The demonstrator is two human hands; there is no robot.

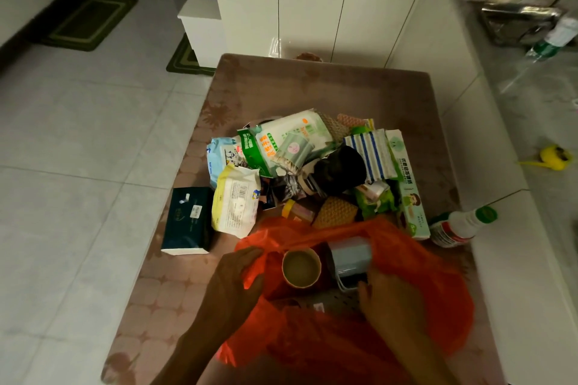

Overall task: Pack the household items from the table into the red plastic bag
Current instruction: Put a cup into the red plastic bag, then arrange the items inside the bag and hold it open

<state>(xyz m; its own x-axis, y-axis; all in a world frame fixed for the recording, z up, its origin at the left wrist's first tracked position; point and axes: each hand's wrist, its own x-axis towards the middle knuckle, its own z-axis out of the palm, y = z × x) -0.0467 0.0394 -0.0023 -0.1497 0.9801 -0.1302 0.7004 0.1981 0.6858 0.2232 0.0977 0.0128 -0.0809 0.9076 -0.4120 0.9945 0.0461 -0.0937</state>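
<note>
The red plastic bag [422, 266] lies open at the near edge of the table [281, 91]. Inside it I see a brown paper cup [301, 267], a grey mug [350, 255] and a grey perforated item [337, 303]. My left hand [233, 278] grips the bag's left rim. My right hand [391, 297] reaches into the bag's mouth, its fingers on the grey items; whether it grips one I cannot tell. Behind the bag a pile holds a yellow-edged white pouch [236, 201], green-and-white packs [281, 141], a blue striped cloth [373, 155], a black roll [339, 169] and a long green box [409, 184].
A dark green tissue box [187, 220] sits left of the pile. A white bottle with a green cap [463, 223] lies at the table's right edge. White cabinets [312, 3] stand behind the table, a white counter [531, 166] to the right, tiled floor to the left.
</note>
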